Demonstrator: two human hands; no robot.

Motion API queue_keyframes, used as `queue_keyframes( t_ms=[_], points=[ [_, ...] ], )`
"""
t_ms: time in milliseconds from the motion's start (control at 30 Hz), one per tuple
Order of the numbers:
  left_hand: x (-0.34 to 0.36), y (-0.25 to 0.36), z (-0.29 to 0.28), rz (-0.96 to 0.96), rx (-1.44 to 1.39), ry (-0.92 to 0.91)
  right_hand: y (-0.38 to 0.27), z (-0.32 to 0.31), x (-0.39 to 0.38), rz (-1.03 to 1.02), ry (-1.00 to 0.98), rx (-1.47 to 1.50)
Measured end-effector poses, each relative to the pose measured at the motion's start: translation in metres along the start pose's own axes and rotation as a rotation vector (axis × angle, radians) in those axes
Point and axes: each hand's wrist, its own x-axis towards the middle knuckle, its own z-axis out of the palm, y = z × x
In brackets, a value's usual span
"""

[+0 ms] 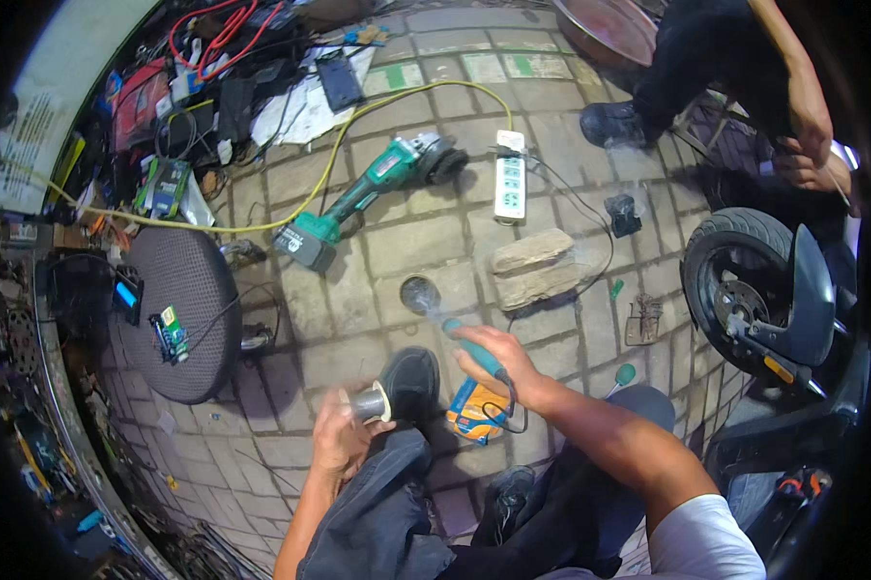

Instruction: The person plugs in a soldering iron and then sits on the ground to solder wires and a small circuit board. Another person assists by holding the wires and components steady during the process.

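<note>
A teal-handled soldering iron (476,350) is in my right hand (505,369), its fingers closed round the handle. The iron's front end points toward a small round dark tin (419,295) on the paving, and pale smoke hangs between them. I cannot tell whether the tip touches the tin. My left hand (335,431) grips a spool of solder wire (368,402) above my left knee, beside my black shoe (409,383). Below my right hand lies an orange and blue package (476,414), with the iron's black cord looping over it.
A green angle grinder (368,193) lies ahead, near a white power strip (510,186) on a yellow cord. Stone pieces (532,271) sit right of the tin. A round stool (186,309) bears a small circuit board (172,335). At right are a scooter wheel (740,280) and another person's hands (814,155).
</note>
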Motion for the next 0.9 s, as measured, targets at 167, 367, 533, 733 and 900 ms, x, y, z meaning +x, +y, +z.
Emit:
queue_keyframes(
  t_ms=[167,367,533,733,900],
  points=[
    [-0.007,0.005,-0.014,0.06,-0.016,-0.011,0.011,0.019,0.008,0.038,0.033,-0.051],
    [-0.011,0.007,-0.012,0.054,-0.044,-0.093,0.01,0.026,0.015,0.077,0.031,-0.092],
    [-0.009,0.013,-0.003,0.051,0.014,-0.046,0.004,0.023,0.017,0.084,0.076,-0.03],
    [-0.005,0.049,0.018,0.21,0.044,-0.045,-0.084,-0.051,-0.004,0.437,0.32,0.335],
    [-0.032,0.134,0.105,0.259,0.174,-0.047,-0.179,-0.157,-0.067,0.255,0.839,0.834]
  ],
)
